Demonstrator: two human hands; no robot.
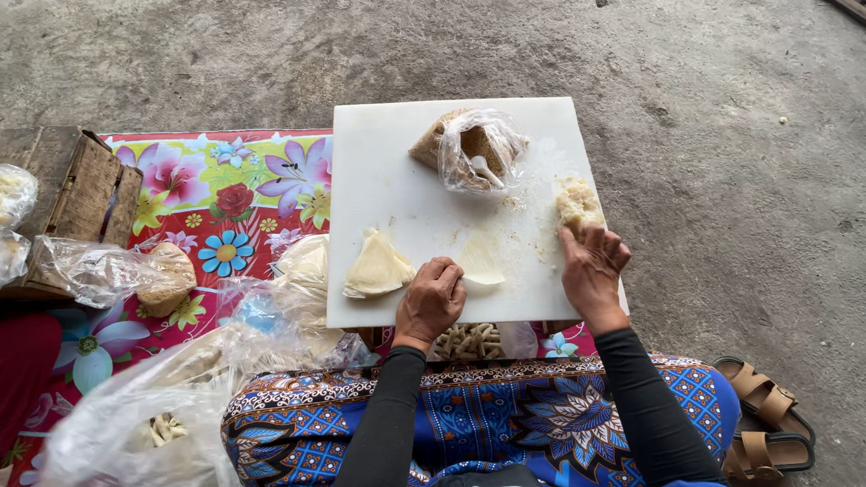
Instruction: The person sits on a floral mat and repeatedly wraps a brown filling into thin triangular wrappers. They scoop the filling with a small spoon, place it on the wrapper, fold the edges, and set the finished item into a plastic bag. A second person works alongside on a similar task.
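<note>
rough grey concrete floor [727, 135] lies all around, and a white cutting board [399, 175] sits before my knees, partly over a flowered cloth [219, 186]. my left hand [430, 300] rests curled on the board's near edge, fingertips pressing a thin pale dough sheet [481, 261]. my right hand [592, 269] closes around a crumbly lump of dough [578, 204] near the board's right edge. a folded dough triangle [377, 267] lies just beside my left hand. a plastic bag of brownish filling [472, 149], perhaps with a spoon inside, sits further back. brown sandals [765, 424] rest at my right.
</note>
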